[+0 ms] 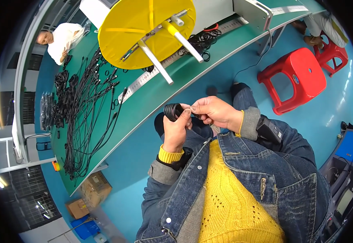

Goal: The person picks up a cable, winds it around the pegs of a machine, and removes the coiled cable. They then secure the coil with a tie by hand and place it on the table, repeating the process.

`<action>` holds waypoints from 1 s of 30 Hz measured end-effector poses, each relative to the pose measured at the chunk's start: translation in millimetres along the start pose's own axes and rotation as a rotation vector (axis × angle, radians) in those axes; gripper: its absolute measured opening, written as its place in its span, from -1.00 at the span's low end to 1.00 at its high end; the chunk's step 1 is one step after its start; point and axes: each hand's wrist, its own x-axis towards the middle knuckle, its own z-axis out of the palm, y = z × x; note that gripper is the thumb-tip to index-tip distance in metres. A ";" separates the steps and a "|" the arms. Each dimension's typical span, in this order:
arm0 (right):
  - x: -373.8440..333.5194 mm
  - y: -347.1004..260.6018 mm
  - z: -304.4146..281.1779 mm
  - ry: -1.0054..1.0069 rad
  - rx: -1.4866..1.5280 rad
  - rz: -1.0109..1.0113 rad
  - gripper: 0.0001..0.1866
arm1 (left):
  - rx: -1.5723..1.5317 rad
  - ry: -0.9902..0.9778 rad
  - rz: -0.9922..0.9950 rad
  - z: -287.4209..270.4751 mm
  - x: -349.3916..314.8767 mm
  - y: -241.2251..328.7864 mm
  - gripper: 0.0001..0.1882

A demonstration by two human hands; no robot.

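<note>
A black cable wound into a tight coil (pixel 172 111) is gripped in my left hand (pixel 175 130), above my lap and just off the table's near edge. My right hand (pixel 217 111) meets it at the coil's right side, with thumb and forefinger pinched together. What lies between those fingertips is mostly hidden, though a dark strand shows below them. Ahead on the table stands a winding machine with a round yellow disc (pixel 123 18) and two pale metal posts (pixel 155 60) jutting from it.
Many loose black cables (pixel 89 101) spread over the green table (pixel 136 107) at left. A steel ruler (pixel 138 83) runs along it, by small black rings (pixel 204 38). A co-worker (pixel 63 40) sits across. Red stools (pixel 300 77) and cardboard boxes (pixel 95 188) stand on the floor.
</note>
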 end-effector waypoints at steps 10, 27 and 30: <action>-5.9 1.8 7.9 0.045 -0.307 -0.373 -0.80 | -0.109 0.033 -0.053 0.3 2.4 4.9 -0.87; -10.4 -9.0 -11.8 0.012 -0.329 -0.165 -0.84 | 0.104 -0.104 -0.228 -7.5 -2.0 15.5 -0.88; -10.6 -1.4 -24.0 -0.179 0.142 -0.013 -0.82 | 0.335 -0.212 -0.189 -14.9 -1.8 18.1 -0.88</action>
